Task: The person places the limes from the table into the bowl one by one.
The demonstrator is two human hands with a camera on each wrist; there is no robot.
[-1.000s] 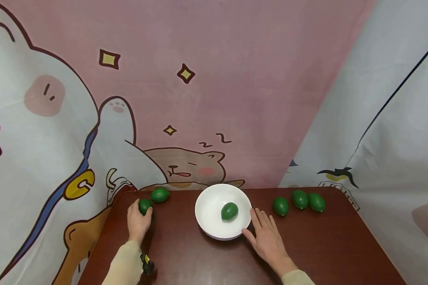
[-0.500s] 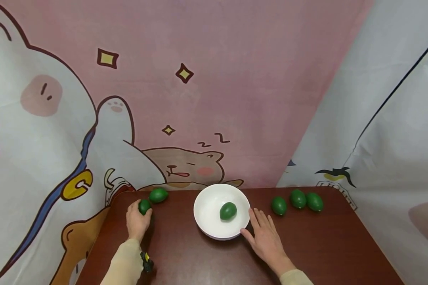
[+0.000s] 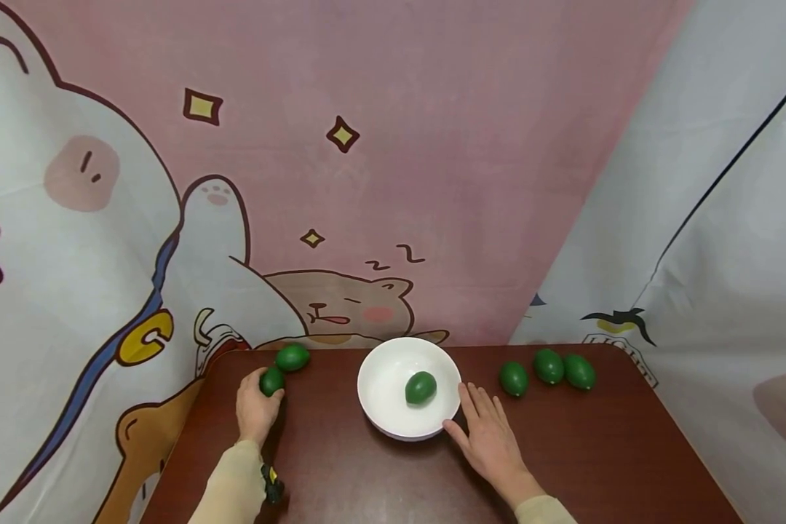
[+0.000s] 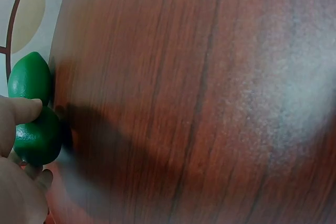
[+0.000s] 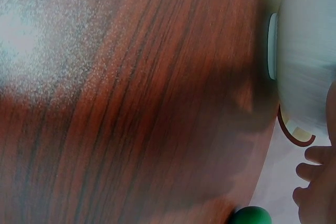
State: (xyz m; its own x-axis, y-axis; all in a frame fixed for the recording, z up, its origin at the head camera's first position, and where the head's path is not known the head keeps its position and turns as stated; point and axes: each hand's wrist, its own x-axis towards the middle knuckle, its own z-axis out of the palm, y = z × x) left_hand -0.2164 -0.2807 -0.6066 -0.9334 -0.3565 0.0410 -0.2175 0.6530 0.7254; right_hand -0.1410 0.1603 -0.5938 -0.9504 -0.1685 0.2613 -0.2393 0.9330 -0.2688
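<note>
White bowl (image 3: 381,393): one lime (image 3: 421,388) in, five outside it: the held lime (image 3: 271,380), pinched in the left hand (image 3: 257,411), a neighbouring lime (image 3: 292,357), and three limes (image 3: 549,366) farther right on the counter (image 3: 340,473). The right hand (image 3: 491,442), straight-fingered, seems to touch the bowl.

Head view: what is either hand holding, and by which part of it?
The left hand grips one glossy green lime-shaped fruit by opposite sides, between thumb and fingers. The right hand holds nothing, its fingers outstretched beside the round white bowl.
</note>
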